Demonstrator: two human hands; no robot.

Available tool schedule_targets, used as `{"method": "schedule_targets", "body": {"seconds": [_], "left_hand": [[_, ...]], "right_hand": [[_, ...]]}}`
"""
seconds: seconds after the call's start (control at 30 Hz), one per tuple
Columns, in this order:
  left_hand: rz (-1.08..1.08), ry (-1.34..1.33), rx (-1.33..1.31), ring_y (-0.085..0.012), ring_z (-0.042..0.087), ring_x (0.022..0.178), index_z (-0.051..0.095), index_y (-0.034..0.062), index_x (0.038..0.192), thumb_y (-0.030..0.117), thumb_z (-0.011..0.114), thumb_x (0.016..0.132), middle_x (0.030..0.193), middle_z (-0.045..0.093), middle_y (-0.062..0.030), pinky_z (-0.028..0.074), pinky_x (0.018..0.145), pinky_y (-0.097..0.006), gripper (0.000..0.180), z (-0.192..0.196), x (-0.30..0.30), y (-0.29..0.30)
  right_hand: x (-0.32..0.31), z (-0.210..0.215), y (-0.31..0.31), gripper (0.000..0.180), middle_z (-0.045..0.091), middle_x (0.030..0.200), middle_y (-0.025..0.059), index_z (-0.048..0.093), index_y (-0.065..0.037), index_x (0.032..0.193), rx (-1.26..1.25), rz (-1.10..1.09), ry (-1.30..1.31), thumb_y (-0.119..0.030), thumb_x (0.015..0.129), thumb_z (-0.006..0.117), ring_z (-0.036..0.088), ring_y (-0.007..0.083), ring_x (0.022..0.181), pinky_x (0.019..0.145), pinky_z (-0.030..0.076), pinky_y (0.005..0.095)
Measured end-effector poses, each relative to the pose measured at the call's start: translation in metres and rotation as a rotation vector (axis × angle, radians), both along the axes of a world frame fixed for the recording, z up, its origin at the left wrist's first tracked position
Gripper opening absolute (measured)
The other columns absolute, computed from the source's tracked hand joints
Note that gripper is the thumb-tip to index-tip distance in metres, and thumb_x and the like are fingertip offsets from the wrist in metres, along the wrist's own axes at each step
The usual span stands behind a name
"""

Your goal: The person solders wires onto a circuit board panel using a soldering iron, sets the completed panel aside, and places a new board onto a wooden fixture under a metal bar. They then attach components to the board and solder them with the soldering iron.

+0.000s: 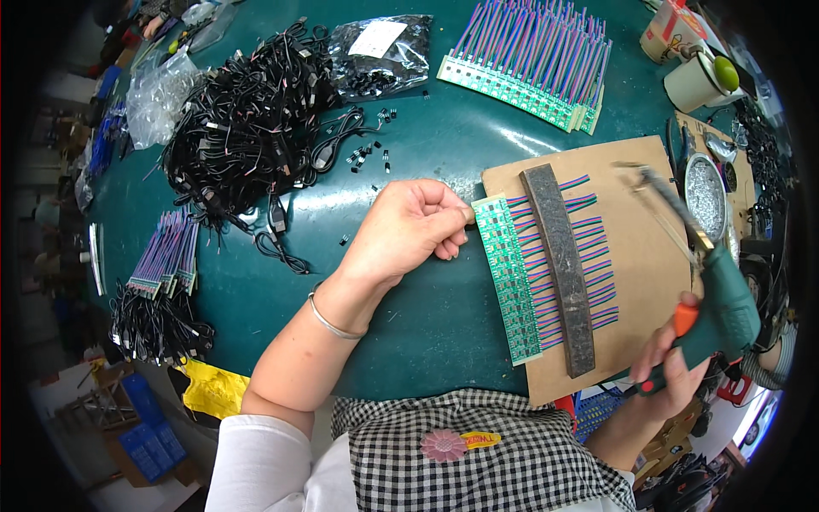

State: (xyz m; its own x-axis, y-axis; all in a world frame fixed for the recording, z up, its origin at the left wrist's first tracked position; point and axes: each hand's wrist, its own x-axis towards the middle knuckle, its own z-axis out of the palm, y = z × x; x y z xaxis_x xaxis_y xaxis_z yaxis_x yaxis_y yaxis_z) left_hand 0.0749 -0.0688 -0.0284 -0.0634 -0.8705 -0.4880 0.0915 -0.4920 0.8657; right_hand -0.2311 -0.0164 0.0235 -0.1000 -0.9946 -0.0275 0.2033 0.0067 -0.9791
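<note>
**Narrow green circuit-board panel (508,282): your left hand (414,224) is nearer, right at its upper end**

Dark teal table (409,316) underneath everything. The flat brown cardboard sheet (636,230) lies on it, to the right of your left hand. Long dark grey, rough-faced bar (559,273) lies across the sheet, roughly parallel to the panel, pinning the thin blue, pink and black wires (595,230).

Panel is along the sheet's left edge. Its long axis runs from your left fingertips down toward you, slanting slightly right; wires leave it rightward, under the bar.

Your right hand (670,367) is well apart, past the bar, wrapped round the handle of a green plastic pistol-shaped tool (734,307) with an orange trigger. Its metal nose is blurred, pointing up and left, right of the wire ends. Can't tell its height.

Left thumb and forefinger are closed in a pinch at the panel's upper-left corner. Can't tell what, if anything, is between them.
</note>
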Motion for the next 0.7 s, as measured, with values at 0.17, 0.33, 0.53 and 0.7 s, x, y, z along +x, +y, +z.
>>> {"method": "schedule_targets", "body": {"seconds": [0.17,0.33,0.53,0.7], "left_hand": [[0.003,0.014,-0.007,-0.0084,0.056,0.055,0.061,-0.0024,0.082,0.005,0.057,0.082,0.066,0.06,-0.0046,0.048,0.051,-0.02,0.008,0.0,0.0,0.0],[0.003,-0.012,-0.02,-0.0083,0.056,0.055,0.061,-0.0025,0.083,0.006,0.059,0.083,0.066,0.06,-0.0046,0.048,0.052,-0.02,0.009,0.001,0.001,0.003],[-0.018,-0.065,-0.037,-0.0081,0.057,0.056,0.062,-0.0035,0.093,0.01,0.059,0.085,0.073,0.064,-0.0072,0.049,0.053,-0.02,0.016,0.011,0.025,0.001],[0.23,-0.978,-0.283,-0.0063,0.053,0.054,0.065,-0.0025,0.078,0.014,0.068,0.078,0.062,0.062,-0.0037,0.044,0.052,-0.022,0.016,0.008,0.051,-0.012]], "right_hand": [[-0.044,-0.009,-0.017,0.044,0.042,0.071,0.0033,0.031,0.004,0.13,-0.186,-0.164,-0.047,-0.009,0.09,0.046,0.044,0.008,0.053,0.044,0.037,0.0175],[-0.047,-0.018,-0.02,0.044,0.044,0.062,0.0042,0.037,0.006,0.125,-0.05,-0.396,0.337,-0.005,0.085,0.052,0.045,0.0095,0.044,0.041,0.037,0.0208],[-0.034,-0.009,-0.012,0.051,0.046,0.062,0.0048,0.035,0.01,0.123,-0.107,-0.261,0.198,-0.008,0.081,0.057,0.046,0.0109,0.042,0.038,0.038,0.0208],[-0.021,-0.007,-0.01,0.056,0.049,0.063,0.0068,0.034,0.013,0.122,-0.093,-0.103,0.142,-0.01,0.078,0.061,0.047,0.011,0.042,0.039,0.04,0.0206]]}}
